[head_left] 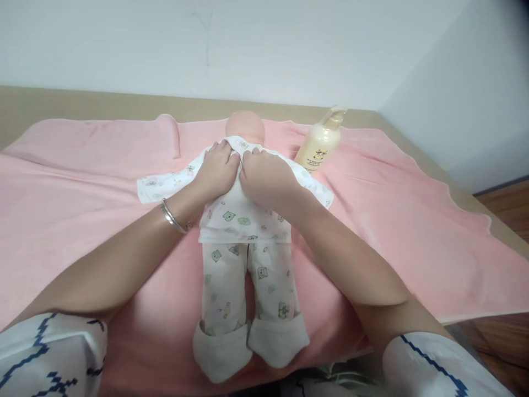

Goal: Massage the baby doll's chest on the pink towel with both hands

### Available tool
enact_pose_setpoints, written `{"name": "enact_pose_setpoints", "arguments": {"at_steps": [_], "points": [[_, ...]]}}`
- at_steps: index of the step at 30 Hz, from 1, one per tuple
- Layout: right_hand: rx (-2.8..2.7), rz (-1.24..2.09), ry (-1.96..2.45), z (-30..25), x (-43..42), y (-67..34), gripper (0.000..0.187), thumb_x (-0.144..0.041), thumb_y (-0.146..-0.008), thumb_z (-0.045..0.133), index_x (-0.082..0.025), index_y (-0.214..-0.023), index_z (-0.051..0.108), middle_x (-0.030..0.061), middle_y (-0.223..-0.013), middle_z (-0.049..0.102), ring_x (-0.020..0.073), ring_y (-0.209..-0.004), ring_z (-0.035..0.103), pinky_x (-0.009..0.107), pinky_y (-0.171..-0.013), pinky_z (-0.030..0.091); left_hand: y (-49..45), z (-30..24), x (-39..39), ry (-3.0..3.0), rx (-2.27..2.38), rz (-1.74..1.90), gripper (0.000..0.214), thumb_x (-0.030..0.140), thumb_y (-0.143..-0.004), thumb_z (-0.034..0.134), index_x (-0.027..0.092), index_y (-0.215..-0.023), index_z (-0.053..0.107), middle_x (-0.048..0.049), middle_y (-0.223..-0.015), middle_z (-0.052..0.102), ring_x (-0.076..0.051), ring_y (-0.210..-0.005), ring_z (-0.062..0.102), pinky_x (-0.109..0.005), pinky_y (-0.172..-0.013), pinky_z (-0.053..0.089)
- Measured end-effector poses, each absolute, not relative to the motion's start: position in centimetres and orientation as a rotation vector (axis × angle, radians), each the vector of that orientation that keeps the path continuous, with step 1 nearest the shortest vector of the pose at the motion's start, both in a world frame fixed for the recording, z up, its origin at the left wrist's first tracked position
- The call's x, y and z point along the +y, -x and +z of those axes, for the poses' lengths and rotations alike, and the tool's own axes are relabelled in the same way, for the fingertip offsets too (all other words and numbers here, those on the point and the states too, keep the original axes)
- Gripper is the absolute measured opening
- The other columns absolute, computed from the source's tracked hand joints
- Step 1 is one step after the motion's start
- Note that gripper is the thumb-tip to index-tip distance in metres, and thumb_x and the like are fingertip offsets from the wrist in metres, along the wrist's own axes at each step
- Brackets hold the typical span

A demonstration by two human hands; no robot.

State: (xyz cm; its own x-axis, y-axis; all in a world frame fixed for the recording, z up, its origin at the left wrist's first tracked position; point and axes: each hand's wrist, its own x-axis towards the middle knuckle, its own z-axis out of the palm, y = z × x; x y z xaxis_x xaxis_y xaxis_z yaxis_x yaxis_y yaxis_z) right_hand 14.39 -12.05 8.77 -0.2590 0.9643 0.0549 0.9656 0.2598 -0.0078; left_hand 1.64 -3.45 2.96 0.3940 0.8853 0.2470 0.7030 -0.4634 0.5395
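Note:
A baby doll [244, 125] lies on its back on a pink towel [82, 182], head away from me, dressed in a white printed top [242, 218] and matching trousers [248, 281] with white socks. My left hand [218, 168] and my right hand [264, 175] rest side by side on the doll's chest. Both pinch the top's fabric just below the neck, fingers curled onto the cloth. A silver bangle [172, 216] sits on my left wrist.
A cream pump bottle [320, 142] lies tilted on the towel just right of the doll's head. The towel covers a beige table [61, 102] against a white wall. Wooden floor [508, 207] shows at the right.

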Motion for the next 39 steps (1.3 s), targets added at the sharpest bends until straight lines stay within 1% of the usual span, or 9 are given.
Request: {"name": "enact_pose_setpoints", "arguments": {"at_steps": [6, 11, 15, 17, 22, 27, 32, 35, 39], "points": [[-2.194, 0.126, 1.975, 8.1, -10.3, -15.4, 0.038, -0.012, -0.105, 0.031, -0.012, -0.112, 0.068, 0.0171, -0.109, 0.072, 0.0313, -0.104, 0.068, 0.04, -0.09, 0.053, -2.2, 3.2, -4.4, -2.302, 1.475, 0.727, 0.043, 0.028, -0.102, 0.032, 0.016, -0.125, 0.066, -0.0167, -0.136, 0.068, -0.033, -0.137, 0.058, -0.05, -0.127, 0.038], [-2.047, 0.267, 1.972, 7.1, -8.8, -16.3, 0.045, -0.026, -0.11, 0.028, -0.006, -0.125, 0.065, 0.0226, -0.13, 0.068, 0.0364, -0.122, 0.063, 0.049, -0.105, 0.05, -2.3, 3.6, -4.6, -2.315, 1.503, 0.684, 0.045, 0.028, -0.102, 0.031, 0.013, -0.128, 0.065, -0.0167, -0.14, 0.066, -0.033, -0.137, 0.056, -0.05, -0.125, 0.04], [-2.039, 0.226, 1.963, 6.6, -8.7, -16.2, 0.046, -0.029, -0.109, 0.03, -0.004, -0.132, 0.062, 0.0254, -0.14, 0.064, 0.0393, -0.132, 0.058, 0.055, -0.113, 0.044, -2.3, 4.0, -5.6, -2.355, 1.542, 0.61, 0.046, 0.028, -0.104, 0.029, 0.01, -0.129, 0.063, -0.021, -0.142, 0.063, -0.037, -0.139, 0.054, -0.059, -0.124, 0.039], [-2.051, 0.227, 1.947, 6.5, -8.6, -16.4, 0.046, -0.03, -0.108, 0.031, -0.005, -0.131, 0.061, 0.0262, -0.138, 0.064, 0.0406, -0.131, 0.058, 0.058, -0.114, 0.044, -2.2, 4.2, -6.3, -2.434, 1.49, 0.589, 0.043, 0.023, -0.102, 0.03, 0.008, -0.124, 0.064, -0.023, -0.136, 0.064, -0.038, -0.136, 0.056, -0.059, -0.121, 0.043], [-2.134, 0.277, 1.9, 6.8, -8.5, -17.2, 0.05, -0.03, -0.106, 0.028, -0.003, -0.139, 0.055, 0.0283, -0.149, 0.057, 0.0416, -0.136, 0.055, 0.064, -0.117, 0.04, -1.7, 4.8, -7.2, -2.528, 1.315, 0.632, 0.026, 0.015, -0.093, 0.041, 0.017, -0.098, 0.066, -0.0145, -0.104, 0.067, -0.034, -0.112, 0.066, -0.055, -0.105, 0.054], [-2.208, 0.211, 1.972, 7.3, -10.3, -16.1, 0.056, -0.029, -0.109, 0.029, 0.003, -0.152, 0.045, 0.0308, -0.164, 0.041, 0.0444, -0.151, 0.042, 0.064, -0.122, 0.037, -1.2, 5.9, -5.9, -2.347, 1.339, 0.6, 0.025, 0.019, -0.091, 0.042, 0.017, -0.093, 0.067, -0.0099, -0.106, 0.072, -0.028, -0.108, 0.066, -0.042, -0.103, 0.054], [-2.295, 0.034, 1.91, 7.5, -12.1, -14.4, 0.045, -0.016, -0.102, 0.036, 0.0, -0.136, 0.062, 0.0318, -0.141, 0.061, 0.0441, -0.137, 0.055, 0.058, -0.112, 0.048, -0.7, 5.8, -4.4, -2.331, 1.359, 0.566, 0.024, 0.026, -0.094, 0.039, 0.019, -0.088, 0.061, -0.0092, -0.095, 0.07, -0.026, -0.089, 0.065, -0.04, -0.085, 0.054], [-2.374, 0.055, 1.886, 8.0, -11.6, -15.0, 0.04, -0.01, -0.099, 0.033, -0.007, -0.115, 0.07, 0.0263, -0.123, 0.07, 0.0411, -0.121, 0.063, 0.054, -0.101, 0.053, -0.6, 5.7, -4.7, -2.43, 1.411, 0.472, 0.03, 0.03, -0.1, 0.033, 0.018, -0.097, 0.061, -0.0129, -0.102, 0.068, -0.031, -0.099, 0.065, -0.045, -0.09, 0.054], [-2.129, 0.283, 2.005, 8.3, -9.9, -16.7, 0.039, -0.024, -0.105, 0.034, -0.008, -0.12, 0.066, 0.0225, -0.119, 0.071, 0.0356, -0.109, 0.067, 0.045, -0.092, 0.054, -0.9, 6.1, -6.5, -2.579, 1.392, 0.362, 0.021, 0.022, -0.096, 0.042, 0.017, -0.094, 0.062, -0.0143, -0.101, 0.063, -0.035, -0.111, 0.064, -0.052, -0.1, 0.053]]}}
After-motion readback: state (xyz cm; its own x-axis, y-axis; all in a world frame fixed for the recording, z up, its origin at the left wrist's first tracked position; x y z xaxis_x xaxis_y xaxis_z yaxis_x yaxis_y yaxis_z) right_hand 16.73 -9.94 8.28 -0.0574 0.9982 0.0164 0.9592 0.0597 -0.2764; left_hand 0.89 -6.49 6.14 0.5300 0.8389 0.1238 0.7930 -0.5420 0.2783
